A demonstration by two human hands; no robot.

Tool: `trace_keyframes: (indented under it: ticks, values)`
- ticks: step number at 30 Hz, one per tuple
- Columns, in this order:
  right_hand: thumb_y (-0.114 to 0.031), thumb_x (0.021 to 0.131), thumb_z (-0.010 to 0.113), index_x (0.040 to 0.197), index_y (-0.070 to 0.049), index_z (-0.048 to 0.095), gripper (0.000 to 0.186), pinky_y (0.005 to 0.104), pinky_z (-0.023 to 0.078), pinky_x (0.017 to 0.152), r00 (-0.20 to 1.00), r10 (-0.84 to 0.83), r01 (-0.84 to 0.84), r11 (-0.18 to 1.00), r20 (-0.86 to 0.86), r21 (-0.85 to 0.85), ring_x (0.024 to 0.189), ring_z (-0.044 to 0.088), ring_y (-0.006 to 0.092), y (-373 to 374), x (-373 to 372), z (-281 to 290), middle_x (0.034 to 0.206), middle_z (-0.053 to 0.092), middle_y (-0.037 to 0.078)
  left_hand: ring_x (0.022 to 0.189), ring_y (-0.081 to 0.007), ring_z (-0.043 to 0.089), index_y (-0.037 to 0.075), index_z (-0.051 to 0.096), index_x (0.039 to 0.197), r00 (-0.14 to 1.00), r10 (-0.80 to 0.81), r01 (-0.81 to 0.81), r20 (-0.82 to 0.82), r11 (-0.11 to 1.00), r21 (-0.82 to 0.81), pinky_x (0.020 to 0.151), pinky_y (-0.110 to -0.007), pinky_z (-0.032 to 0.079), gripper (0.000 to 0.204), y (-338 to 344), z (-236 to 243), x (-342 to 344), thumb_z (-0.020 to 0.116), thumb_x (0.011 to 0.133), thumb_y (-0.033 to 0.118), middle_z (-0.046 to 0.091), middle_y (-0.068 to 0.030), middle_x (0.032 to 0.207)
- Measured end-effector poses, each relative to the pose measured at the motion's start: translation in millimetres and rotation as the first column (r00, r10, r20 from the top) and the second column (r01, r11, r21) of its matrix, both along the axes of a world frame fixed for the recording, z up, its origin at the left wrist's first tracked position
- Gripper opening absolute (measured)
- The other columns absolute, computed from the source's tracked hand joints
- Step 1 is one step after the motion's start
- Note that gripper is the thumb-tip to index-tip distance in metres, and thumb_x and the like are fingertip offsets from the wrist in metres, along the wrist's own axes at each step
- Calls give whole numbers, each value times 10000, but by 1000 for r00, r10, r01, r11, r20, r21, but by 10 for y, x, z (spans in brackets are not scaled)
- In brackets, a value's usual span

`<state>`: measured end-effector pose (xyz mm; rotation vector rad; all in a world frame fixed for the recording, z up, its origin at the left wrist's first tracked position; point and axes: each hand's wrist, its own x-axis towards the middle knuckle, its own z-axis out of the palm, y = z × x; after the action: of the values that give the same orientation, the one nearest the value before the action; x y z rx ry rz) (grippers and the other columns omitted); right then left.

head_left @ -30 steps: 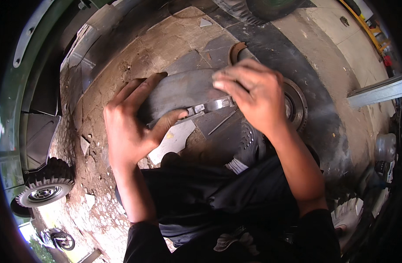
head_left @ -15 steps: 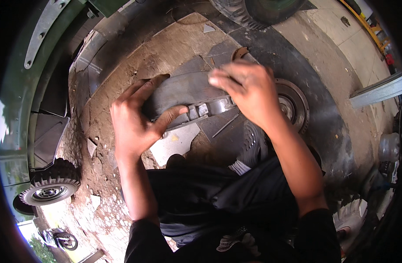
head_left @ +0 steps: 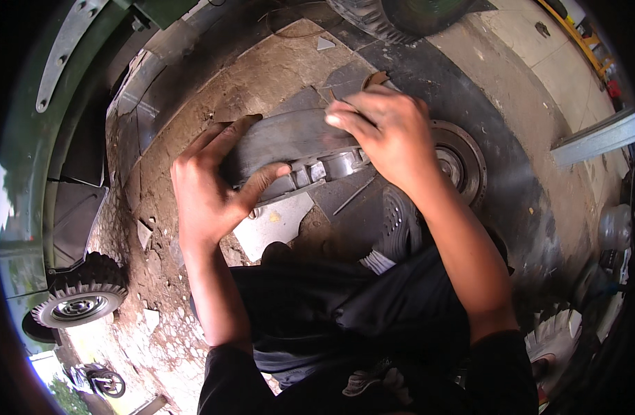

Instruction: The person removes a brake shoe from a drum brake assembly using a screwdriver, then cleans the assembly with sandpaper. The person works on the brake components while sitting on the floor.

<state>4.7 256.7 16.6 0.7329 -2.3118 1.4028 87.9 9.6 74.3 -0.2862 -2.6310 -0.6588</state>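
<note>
A curved brake shoe [head_left: 290, 142] with a dark grey lining and a silvery ribbed metal underside lies across in front of me. My left hand [head_left: 210, 169] grips its left end, the thumb along the near edge and the fingers over the far side. Above the right end, my right hand [head_left: 383, 128] is closed in a pinch, slightly blurred. A thin brown sliver shows by its fingertips; what it holds is not clear. The hand hides part of the shoe's right end.
A round disc-shaped hub part [head_left: 463, 166] lies right of the shoe, with a brown curved piece [head_left: 377, 79] beyond it. A thin rod [head_left: 354, 196] and a broken pale tile [head_left: 276, 225] are on the floor nearby. A green vehicle [head_left: 27, 187] stands left; a tyre [head_left: 373, 21] is at the far side.
My right hand, still pinched, has shifted slightly over the shoe's right end. My left hand keeps its grip; the view has moved a little.
</note>
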Motion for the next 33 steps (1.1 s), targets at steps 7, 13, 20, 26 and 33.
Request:
trace_keyframes:
  ticks: [7, 13, 20, 26, 33]
  values:
    - [-217, 957, 856, 1043, -33, 860, 203, 306, 567, 676, 981, 183, -186, 981, 68, 48, 759, 741, 154, 368, 211, -11, 923, 811, 91, 952, -363, 806, 8, 803, 1252, 1000, 0, 0, -3, 1000, -10, 876, -437, 620, 713, -96, -8, -20, 999, 709, 426, 805, -208, 1069]
    - [-191, 1023, 803, 1156, -23, 803, 214, 243, 533, 646, 925, 36, 67, 964, 377, -257, 734, 654, 71, 753, -77, -68, 965, 773, 29, 987, -361, 806, -4, 791, 1274, 1000, -28, 28, -4, 1000, 14, 898, -433, 619, 713, -96, -16, -25, 1000, 715, 386, 805, -220, 1081]
    - [-106, 1015, 804, 1160, -13, 782, 174, 228, 546, 699, 926, 162, -30, 932, 342, -362, 773, 656, 44, 182, 206, -297, 977, 788, 3, 997, -341, 806, -36, 772, 1282, 999, -35, 34, 21, 999, 41, 910, -415, 612, 705, -77, -19, -92, 1004, 716, 315, 804, -220, 1112]
    - [-76, 986, 814, 1080, 35, 782, 149, 275, 618, 842, 943, 103, 28, 923, 317, -384, 951, 783, 124, 130, 230, -374, 1006, 837, 109, 973, -350, 807, -47, 771, 1266, 999, -42, 42, -1, 999, 22, 886, -426, 619, 722, -101, -21, -76, 1011, 702, 335, 802, -220, 1074]
    - [-40, 997, 796, 1065, 30, 767, 102, 266, 610, 833, 967, 113, -12, 915, 228, -403, 918, 756, 98, -67, 398, -250, 999, 823, 81, 983, -362, 811, -17, 790, 1253, 1000, -4, 4, 9, 1000, -1, 897, -426, 621, 697, -94, -16, -88, 1003, 718, 377, 804, -225, 1094]
